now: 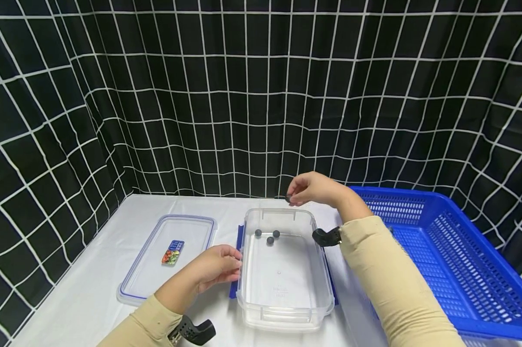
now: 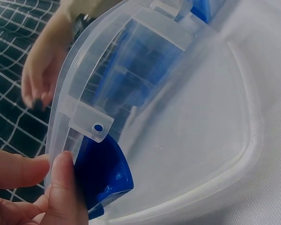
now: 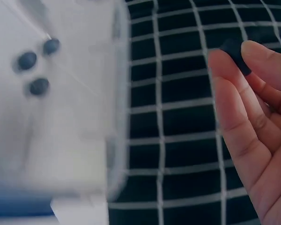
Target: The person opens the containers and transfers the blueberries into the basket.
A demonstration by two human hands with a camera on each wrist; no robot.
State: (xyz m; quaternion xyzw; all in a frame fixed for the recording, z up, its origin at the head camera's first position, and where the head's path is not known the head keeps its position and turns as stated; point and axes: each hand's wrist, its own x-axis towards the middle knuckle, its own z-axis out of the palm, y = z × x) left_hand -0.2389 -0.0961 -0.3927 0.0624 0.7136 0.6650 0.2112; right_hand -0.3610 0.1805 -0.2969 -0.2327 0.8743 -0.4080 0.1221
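A clear plastic container [image 1: 282, 279] with blue side latches stands with its top uncovered on the white table. Inside, near the far left part, lie three small dark balls [image 1: 270, 240], also seen in the right wrist view. My left hand [image 1: 219, 267] pinches the container's left rim between thumb and fingers, close to a blue latch [image 2: 105, 176]. Above and just beyond the far rim, my right hand [image 1: 310, 189] holds another small dark ball [image 3: 235, 54] between thumb and index finger. That ball is partly covered by the fingertips.
A clear lid [image 1: 150, 274] with a blue seal and a colourful label lies left of the container. To the right sits a large blue plastic basket [image 1: 469, 260] with slotted walls. A black curtain with a white grid [image 1: 243, 96] hangs behind the table.
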